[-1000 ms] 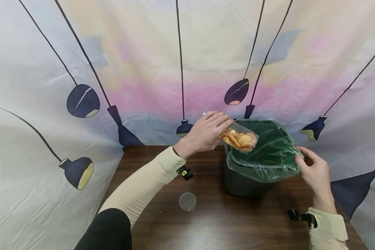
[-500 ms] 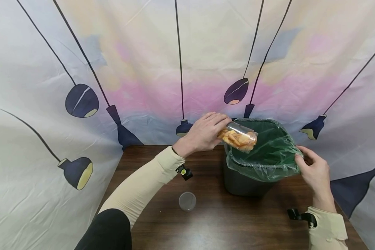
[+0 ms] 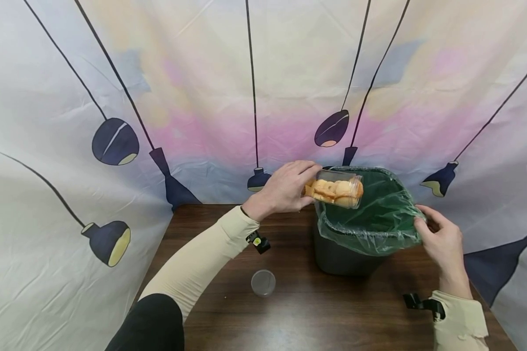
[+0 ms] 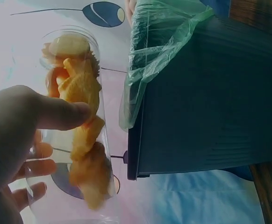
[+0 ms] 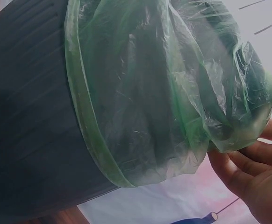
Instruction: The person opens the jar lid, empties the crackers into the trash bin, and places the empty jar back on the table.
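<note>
My left hand (image 3: 283, 190) grips a clear plastic jar (image 3: 334, 175) that lies nearly level, its far end over the bin's opening. Yellow-orange snack pieces (image 3: 334, 191) fill part of the jar. In the left wrist view, the thumb (image 4: 63, 114) presses the jar's near side and the fingers wrap behind it. A dark bin (image 3: 347, 258) stands on the table, lined with a thin green bag (image 3: 373, 243) folded over its rim. At the bin's right side my right hand (image 3: 443, 241) pinches the bag's edge; the right wrist view shows its fingers (image 5: 234, 172) against the green plastic.
A round clear lid (image 3: 263, 282) lies on the dark wooden table (image 3: 312, 312), left of the bin. Behind the table hangs a cloth backdrop (image 3: 211, 97) printed with lamps. A tiny crumb lies left of the lid.
The jar has turned from slanting down to the right to nearly level, and the snack pieces have shifted inside it. My right hand stays at the bag's edge.
</note>
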`<state>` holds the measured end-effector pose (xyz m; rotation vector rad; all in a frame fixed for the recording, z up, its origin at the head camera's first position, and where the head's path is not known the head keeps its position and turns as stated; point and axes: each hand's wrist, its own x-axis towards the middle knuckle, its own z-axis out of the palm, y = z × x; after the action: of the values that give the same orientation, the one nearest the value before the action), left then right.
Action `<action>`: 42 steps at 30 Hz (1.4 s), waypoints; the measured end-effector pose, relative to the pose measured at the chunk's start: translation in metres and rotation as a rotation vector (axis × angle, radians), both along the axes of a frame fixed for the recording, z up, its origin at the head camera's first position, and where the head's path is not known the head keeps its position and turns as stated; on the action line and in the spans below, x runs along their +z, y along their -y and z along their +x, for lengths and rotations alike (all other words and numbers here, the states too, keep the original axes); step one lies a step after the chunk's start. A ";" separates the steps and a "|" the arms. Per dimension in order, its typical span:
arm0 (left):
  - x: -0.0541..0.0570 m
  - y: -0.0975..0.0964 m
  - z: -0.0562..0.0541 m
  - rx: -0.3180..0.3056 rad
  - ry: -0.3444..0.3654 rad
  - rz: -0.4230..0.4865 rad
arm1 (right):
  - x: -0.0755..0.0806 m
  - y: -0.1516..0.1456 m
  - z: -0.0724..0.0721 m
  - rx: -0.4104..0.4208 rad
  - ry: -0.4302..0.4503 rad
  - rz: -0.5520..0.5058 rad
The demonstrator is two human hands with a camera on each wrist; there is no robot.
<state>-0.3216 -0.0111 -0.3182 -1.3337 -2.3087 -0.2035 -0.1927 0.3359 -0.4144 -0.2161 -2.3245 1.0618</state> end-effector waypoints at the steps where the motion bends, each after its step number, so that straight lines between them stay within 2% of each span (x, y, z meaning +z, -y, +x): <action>1: 0.000 0.000 0.000 -0.001 0.016 0.006 | 0.000 0.000 0.000 0.000 0.001 0.002; 10: 0.004 0.000 0.002 -0.003 0.212 0.043 | 0.000 0.001 -0.001 -0.019 0.006 0.007; 16: 0.006 0.002 0.003 -0.034 0.362 0.134 | 0.000 0.002 -0.003 -0.018 -0.009 0.008; 20: 0.006 0.003 0.003 -0.053 0.421 0.180 | -0.001 0.001 -0.004 -0.017 -0.005 0.005; 29: 0.003 0.002 0.001 -0.050 0.518 0.203 | -0.001 0.001 -0.001 -0.005 0.010 0.003; 34: 0.003 0.003 0.002 -0.046 0.499 0.194 | -0.001 0.001 0.000 -0.005 0.006 0.006; 42: 0.008 0.002 0.003 0.001 0.441 0.141 | -0.001 0.002 -0.001 -0.008 0.003 -0.004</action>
<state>-0.3186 -0.0134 -0.3104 -1.3180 -2.5878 -0.7091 -0.1934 0.3341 -0.4149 -0.2290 -2.3220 1.0631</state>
